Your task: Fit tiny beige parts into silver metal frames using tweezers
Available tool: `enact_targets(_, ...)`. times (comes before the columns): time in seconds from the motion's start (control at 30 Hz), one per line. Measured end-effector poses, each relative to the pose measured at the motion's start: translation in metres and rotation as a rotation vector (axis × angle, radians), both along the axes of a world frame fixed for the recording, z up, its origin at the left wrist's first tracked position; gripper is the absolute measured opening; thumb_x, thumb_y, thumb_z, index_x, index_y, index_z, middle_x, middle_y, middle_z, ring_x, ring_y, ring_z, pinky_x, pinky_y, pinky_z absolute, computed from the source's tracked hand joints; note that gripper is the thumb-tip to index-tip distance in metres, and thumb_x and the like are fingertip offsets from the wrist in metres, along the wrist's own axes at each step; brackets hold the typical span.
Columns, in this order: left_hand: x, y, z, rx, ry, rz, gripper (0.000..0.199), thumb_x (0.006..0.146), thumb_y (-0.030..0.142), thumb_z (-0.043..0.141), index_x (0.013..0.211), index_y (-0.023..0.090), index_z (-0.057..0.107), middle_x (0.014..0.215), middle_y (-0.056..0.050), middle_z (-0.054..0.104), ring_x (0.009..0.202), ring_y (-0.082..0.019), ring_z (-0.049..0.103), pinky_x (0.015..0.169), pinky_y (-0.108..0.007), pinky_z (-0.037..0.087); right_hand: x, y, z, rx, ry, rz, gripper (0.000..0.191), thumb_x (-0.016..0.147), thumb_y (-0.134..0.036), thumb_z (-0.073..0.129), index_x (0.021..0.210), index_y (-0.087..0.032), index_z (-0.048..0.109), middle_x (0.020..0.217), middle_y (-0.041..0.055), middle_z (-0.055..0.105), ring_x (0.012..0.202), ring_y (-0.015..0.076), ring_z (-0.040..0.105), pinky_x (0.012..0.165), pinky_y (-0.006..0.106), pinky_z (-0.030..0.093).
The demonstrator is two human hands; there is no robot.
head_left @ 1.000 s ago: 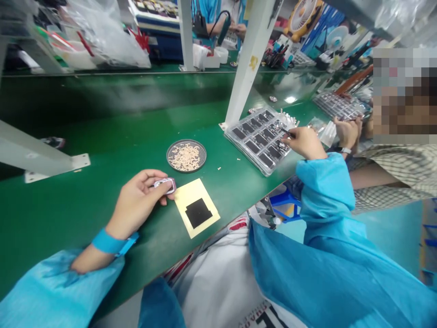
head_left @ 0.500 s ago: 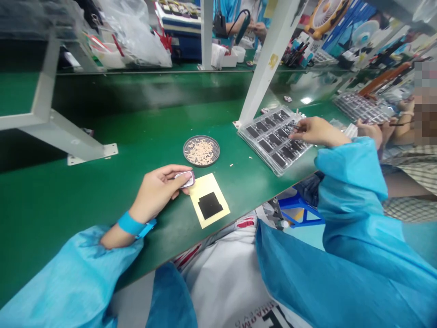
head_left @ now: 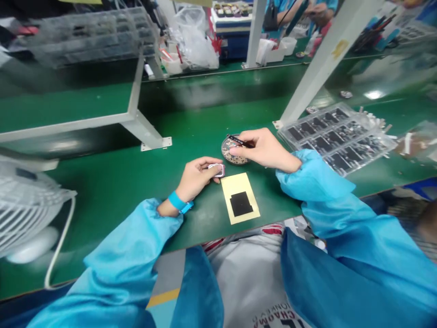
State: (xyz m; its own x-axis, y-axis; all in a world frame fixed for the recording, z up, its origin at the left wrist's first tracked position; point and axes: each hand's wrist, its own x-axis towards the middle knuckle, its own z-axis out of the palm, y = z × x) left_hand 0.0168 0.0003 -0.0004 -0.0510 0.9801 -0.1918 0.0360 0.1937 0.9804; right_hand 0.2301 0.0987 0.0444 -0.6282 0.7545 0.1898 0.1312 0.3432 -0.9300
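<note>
My left hand (head_left: 201, 176) is closed round a small rounded device casing (head_left: 218, 170), pale with a pinkish rim, held just above the table. In my right hand (head_left: 264, 148) a dark pair of tweezers (head_left: 240, 141) is pinched, pointing left. That hand hovers over a round dish (head_left: 226, 155) of small light and dark pieces, hiding part of it. Whether the tweezer tips hold anything is too small to tell. Below the hands lies a yellow sheet (head_left: 251, 185) bearing a black sticker-like patch (head_left: 241, 204).
At right a clear compartment tray (head_left: 336, 136) holds several dark flat parts. A slanted white post (head_left: 314, 68) rises behind it. A white shelf leg (head_left: 150, 132) stands at left, and a white fan (head_left: 30, 205) nearer me. Another person's hands (head_left: 316, 10) are across the bench.
My right hand has moved left from the tray to over the round dish. My left hand keeps the casing beside the yellow sheet. The view has turned left, bringing the fan in.
</note>
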Motion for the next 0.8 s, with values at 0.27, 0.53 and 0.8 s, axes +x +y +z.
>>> enact_targets(0.27,0.001,0.000,-0.003,0.049,-0.175,0.041,0.033,0.087,0.037,0.071,0.110,0.013,0.075,0.086,-0.009,0.077,0.068,-0.017,0.073,0.046,-0.021,0.039,0.005,-0.013,-0.029,-0.198,0.073,-0.013,0.030,0.079,-0.045,0.083,0.091,-0.018,0.078,0.094,0.0063,0.079,0.089,0.0209,0.072,0.084,0.035,0.057)
enact_targets(0.53,0.003,-0.002,0.000,0.120,-0.186,0.023,0.036,0.083,0.028,0.075,0.115,0.012,0.073,0.087,-0.009,0.077,0.073,-0.018,0.072,0.052,-0.022,0.043,-0.003,-0.021,-0.033,-0.197,0.094,-0.043,0.031,0.078,-0.046,0.085,0.090,-0.018,0.078,0.086,0.0032,0.077,0.082,0.0185,0.069,0.081,0.034,0.057)
enact_targets(0.8,0.003,-0.004,-0.001,0.211,-0.134,0.024,0.046,0.077,0.021,0.074,0.123,0.016,0.071,0.120,-0.012,0.075,0.093,-0.020,0.072,0.060,-0.023,0.051,-0.005,-0.033,-0.026,-0.431,0.012,0.055,0.037,0.080,-0.051,0.082,0.087,-0.015,0.076,0.080,0.0053,0.078,0.062,0.0115,0.060,0.061,0.026,0.050)
